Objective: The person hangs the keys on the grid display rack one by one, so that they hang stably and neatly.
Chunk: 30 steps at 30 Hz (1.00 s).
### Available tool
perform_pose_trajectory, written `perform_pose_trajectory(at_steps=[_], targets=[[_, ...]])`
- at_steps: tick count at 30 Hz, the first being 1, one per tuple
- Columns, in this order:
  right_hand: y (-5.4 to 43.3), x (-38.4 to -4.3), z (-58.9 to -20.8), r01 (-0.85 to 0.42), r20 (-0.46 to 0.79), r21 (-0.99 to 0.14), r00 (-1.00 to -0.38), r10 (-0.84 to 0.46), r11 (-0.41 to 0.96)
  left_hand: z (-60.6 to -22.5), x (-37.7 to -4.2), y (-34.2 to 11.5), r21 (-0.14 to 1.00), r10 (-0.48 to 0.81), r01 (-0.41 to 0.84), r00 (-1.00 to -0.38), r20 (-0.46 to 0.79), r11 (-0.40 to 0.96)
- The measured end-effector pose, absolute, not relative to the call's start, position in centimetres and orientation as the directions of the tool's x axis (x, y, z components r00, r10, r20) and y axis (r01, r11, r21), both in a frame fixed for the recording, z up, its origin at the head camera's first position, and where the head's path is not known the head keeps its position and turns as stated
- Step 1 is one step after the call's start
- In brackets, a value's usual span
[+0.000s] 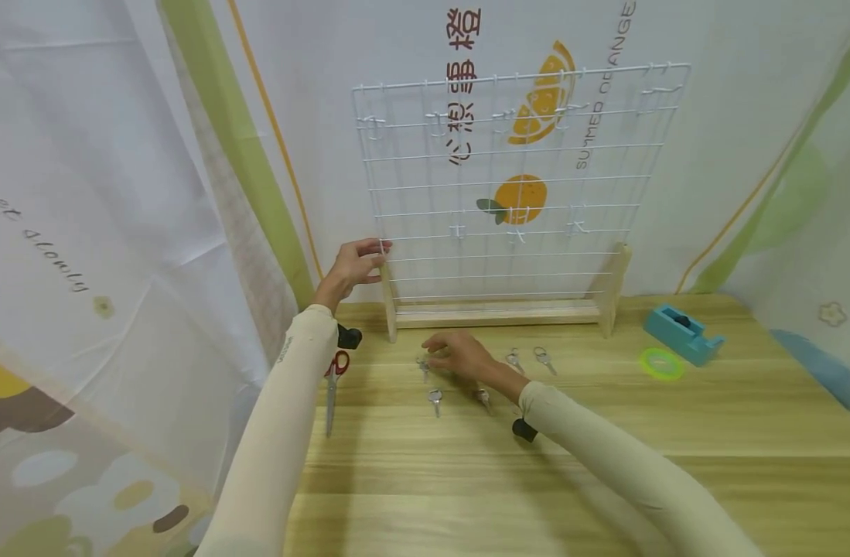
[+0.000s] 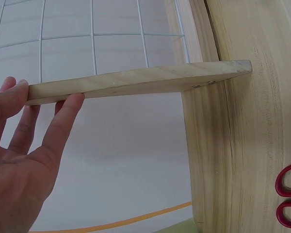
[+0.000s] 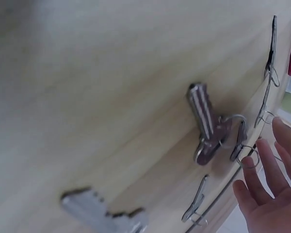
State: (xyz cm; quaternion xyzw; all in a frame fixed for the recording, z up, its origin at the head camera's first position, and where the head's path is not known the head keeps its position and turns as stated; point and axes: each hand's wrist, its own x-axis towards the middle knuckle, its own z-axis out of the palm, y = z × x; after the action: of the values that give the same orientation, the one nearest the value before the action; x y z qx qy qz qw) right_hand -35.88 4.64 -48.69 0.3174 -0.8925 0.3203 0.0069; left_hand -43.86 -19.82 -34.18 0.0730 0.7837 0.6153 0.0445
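My left hand (image 1: 355,267) grips the left wooden upright (image 1: 388,298) of a white wire grid rack (image 1: 508,255). In the left wrist view, the thumb and fingers lie on opposite sides of that upright (image 2: 131,80). Above the table, my right hand (image 1: 459,354) reaches in front of the rack's base, fingers loosely bent. A key with a ring (image 1: 425,368) lies by its fingertips; contact is hard to tell. Other ringed keys lie around it: one key (image 1: 435,400) nearer me, another key (image 1: 483,398) by the wrist, and two at right, including the far right key (image 1: 544,357).
Red-handled scissors (image 1: 334,387) lie left of the keys. At the right stand a blue tape dispenser (image 1: 682,333) and a yellow-green ring (image 1: 662,363). White hooks (image 1: 575,224) hang on the grid. A printed curtain (image 1: 313,46) is behind the rack.
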Motion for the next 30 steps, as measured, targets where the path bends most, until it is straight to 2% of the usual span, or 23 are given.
perform_pose_trajectory(at_steps=[6,18,30], targets=[[4.0,-36.1,-48.6,-0.559,0.206,-0.582,-0.804,-0.558,0.590,-33.9,-43.7,-19.5,0.969,0.172,0.068,-0.985,0.027,0.238],[3.1,-36.0,-48.6,-0.526,0.174,-0.541,-0.833,-0.525,0.656,-34.0,-43.1,-19.1,0.970,0.160,0.070,-0.987,0.032,0.234],[2.8,-35.5,-48.0,-0.596,0.269,-0.506,-0.796,-0.542,0.623,-34.0,-43.0,-19.9,0.969,0.158,0.068,-0.987,0.031,0.238]])
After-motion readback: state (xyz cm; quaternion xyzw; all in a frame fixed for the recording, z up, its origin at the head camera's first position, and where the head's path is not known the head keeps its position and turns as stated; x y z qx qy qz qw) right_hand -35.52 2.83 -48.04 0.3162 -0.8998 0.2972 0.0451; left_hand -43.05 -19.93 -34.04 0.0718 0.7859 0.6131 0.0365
